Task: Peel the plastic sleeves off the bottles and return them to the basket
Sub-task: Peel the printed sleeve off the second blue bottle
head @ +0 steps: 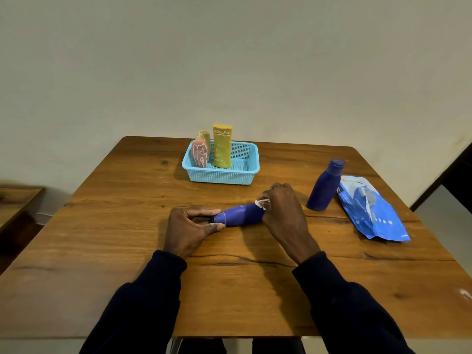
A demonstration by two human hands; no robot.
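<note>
Head: left hand (189,226) grips cylindrical bottle (240,214).

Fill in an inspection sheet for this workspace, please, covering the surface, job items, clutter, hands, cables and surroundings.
Surface: wooden table, knotted, with a long crack near the front.
Job's things: blue basket holds a yellow bottle, a pink bottle and a third bottle behind it, all upright. The lying blue bottle is sideways between the hands. The standing blue bottle is outside the basket, to the right.
Clutter: torn blue plastic beside the standing blue bottle.
Hands: left hand holds the lying blue bottle's cap end. Right hand pinches a white sleeve edge at the other end.
Cables: nothing seen.
Surroundings: plain wall; second wooden surface far left.
</note>
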